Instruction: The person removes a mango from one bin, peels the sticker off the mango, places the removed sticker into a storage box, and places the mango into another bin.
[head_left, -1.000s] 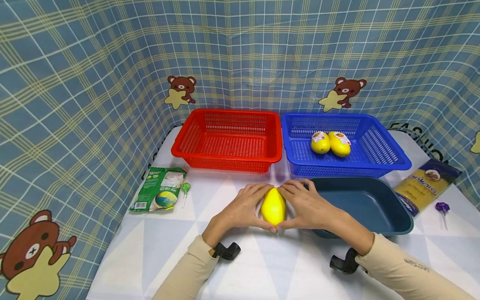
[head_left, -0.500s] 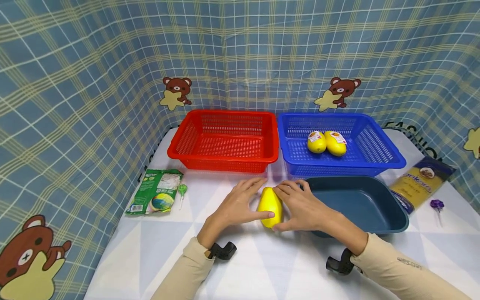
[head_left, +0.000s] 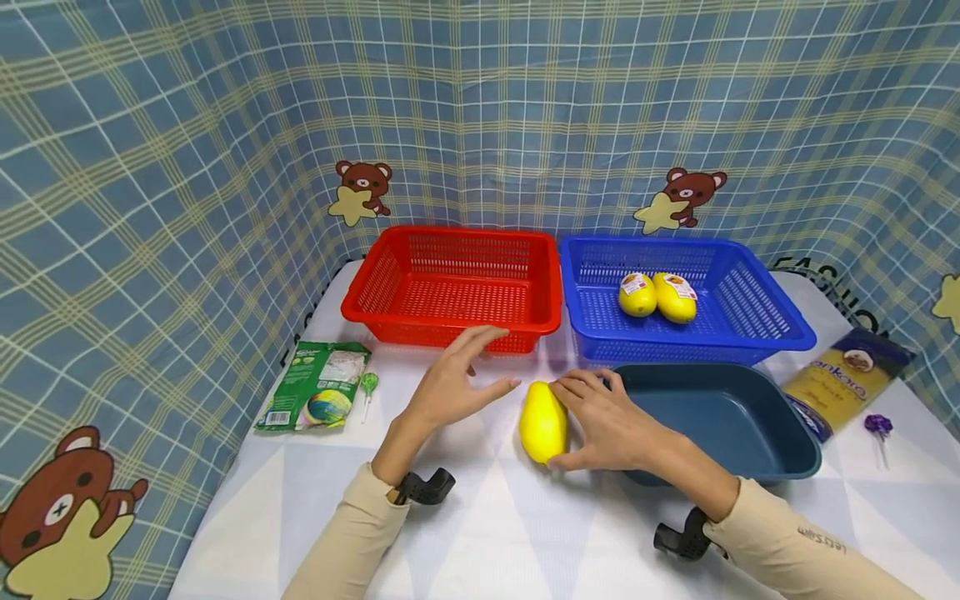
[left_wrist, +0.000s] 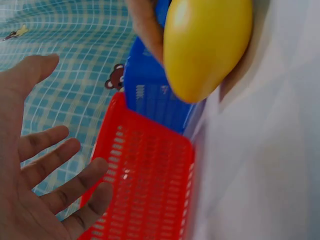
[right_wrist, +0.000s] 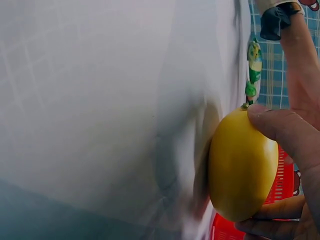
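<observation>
A smooth yellow oval fruit (head_left: 543, 422) with a small stem nub lies on the white cloth, in the middle of the head view. My right hand (head_left: 611, 423) holds it from the right, with the thumb at the stem end (right_wrist: 245, 106) and the fingers at the opposite end. To the left of the fruit, my left hand (head_left: 452, 385) is apart from it, fingers spread and holding nothing. In the left wrist view, the palm and fingers of that hand (left_wrist: 55, 185) face the red basket (left_wrist: 145, 175), away from the fruit (left_wrist: 207, 47).
A red basket (head_left: 450, 327) stands at the back beside a blue basket (head_left: 690, 346) containing two stickered yellow fruits (head_left: 656, 297). A dark teal tub (head_left: 712, 479) is right of my hand. Green packet (head_left: 315, 387) and green lollipop (head_left: 368, 384) lie left; yellow packet (head_left: 851, 375) and purple lollipop (head_left: 878, 425), right.
My left hand has let go of the fruit and drawn away to the left and up. The right hand still grips the fruit, which has tilted slightly.
</observation>
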